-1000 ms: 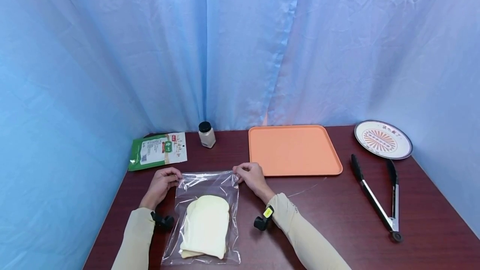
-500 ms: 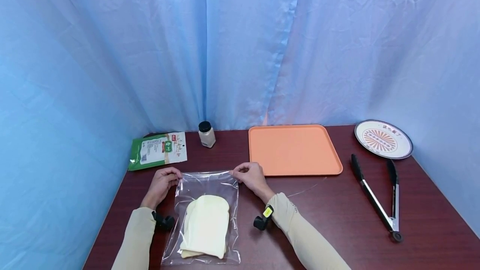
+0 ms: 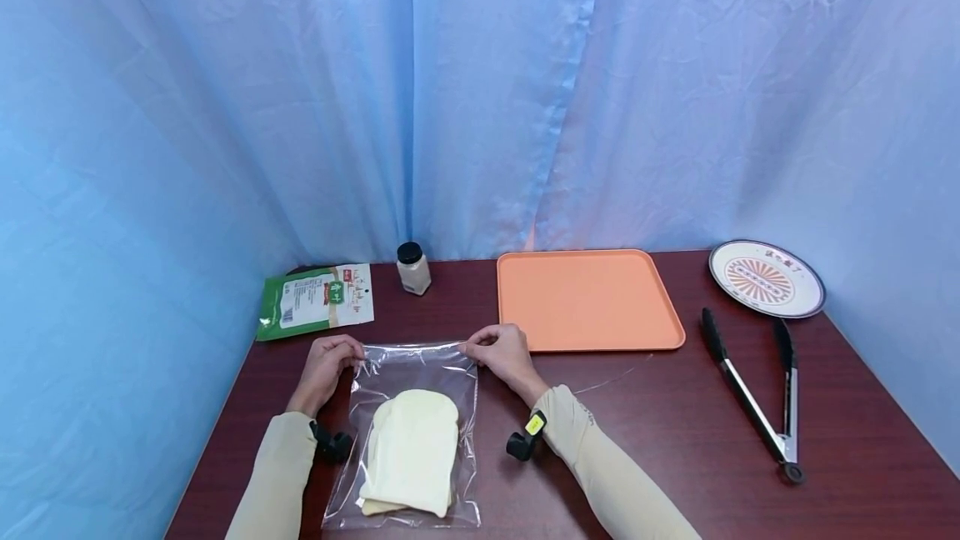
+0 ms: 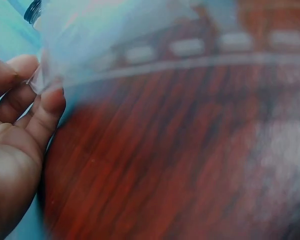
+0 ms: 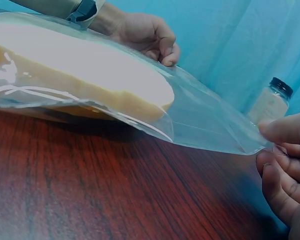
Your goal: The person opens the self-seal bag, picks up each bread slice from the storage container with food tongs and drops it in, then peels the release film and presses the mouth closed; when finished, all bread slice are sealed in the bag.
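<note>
A clear plastic bag (image 3: 465, 423) lies flat on the dark red table with slices of bread (image 3: 412, 448) stacked inside it. At the bag's far left corner, my left hand (image 3: 324, 372) pinches the film between thumb and fingers. My right hand (image 3: 510, 359) pinches the far right corner, so the far edge runs straight between the two hands. The left wrist view shows the left hand (image 4: 20, 110) gripping the crumpled film. From the right wrist view, the right hand (image 5: 290, 165) holds the bag's corner, with the bread slices (image 5: 85, 70) thick inside the film.
An orange tray (image 3: 588, 302) lies just beyond my right hand. Behind the left hand are a green and white packet (image 3: 315, 302) and a black-capped jar (image 3: 414, 271). To the right lie open tongs (image 3: 757, 415) and a patterned plate (image 3: 767, 280). Blue curtains (image 3: 480, 90) enclose the table.
Both hands stay at the bag's far corners. The right fingertips have shifted slightly left along the edge, and the left wrist has moved slightly right. The bread has hardly moved.
</note>
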`<state>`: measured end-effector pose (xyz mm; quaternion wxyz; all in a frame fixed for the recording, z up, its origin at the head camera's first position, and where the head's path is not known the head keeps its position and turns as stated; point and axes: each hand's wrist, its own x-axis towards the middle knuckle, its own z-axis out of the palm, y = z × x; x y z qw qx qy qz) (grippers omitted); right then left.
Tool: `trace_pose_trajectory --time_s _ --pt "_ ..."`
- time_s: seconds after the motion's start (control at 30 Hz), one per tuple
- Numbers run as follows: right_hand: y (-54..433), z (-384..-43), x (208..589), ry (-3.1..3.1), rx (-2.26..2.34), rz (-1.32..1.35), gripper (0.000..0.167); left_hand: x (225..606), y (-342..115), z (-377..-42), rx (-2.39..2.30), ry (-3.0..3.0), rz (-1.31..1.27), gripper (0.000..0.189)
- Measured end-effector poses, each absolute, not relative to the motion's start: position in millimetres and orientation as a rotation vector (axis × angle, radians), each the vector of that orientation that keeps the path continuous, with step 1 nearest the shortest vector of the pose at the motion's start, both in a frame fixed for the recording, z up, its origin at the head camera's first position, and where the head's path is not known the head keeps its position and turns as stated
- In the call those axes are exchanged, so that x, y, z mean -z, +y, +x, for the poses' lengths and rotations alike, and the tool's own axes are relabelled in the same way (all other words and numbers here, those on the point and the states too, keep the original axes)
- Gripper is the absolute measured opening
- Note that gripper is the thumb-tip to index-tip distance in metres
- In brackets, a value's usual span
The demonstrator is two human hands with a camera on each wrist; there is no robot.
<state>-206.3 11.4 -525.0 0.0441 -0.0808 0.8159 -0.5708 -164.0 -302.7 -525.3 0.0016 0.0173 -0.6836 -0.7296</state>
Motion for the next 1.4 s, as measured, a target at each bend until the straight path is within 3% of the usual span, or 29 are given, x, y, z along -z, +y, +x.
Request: trace_pose_trajectory --time_s 0.4,0.63,0.9,1.4 --pt "13 -208 528 2.481 1.735 -0.295 0.008 524 -299 -164 2.224 -2.147 0.124 0.033" --pt "15 -209 529 2.538 1.698 -0.346 0.007 519 -296 -164 1.997 -2.390 0.309 0.014" --pt "17 -208 528 2.547 1.698 -0.371 0.007 522 -297 -163 2.004 -2.396 0.281 0.010" --pt "23 -207 525 2.533 1.686 -0.391 0.009 530 -303 -164 2.139 -2.284 0.207 0.030"
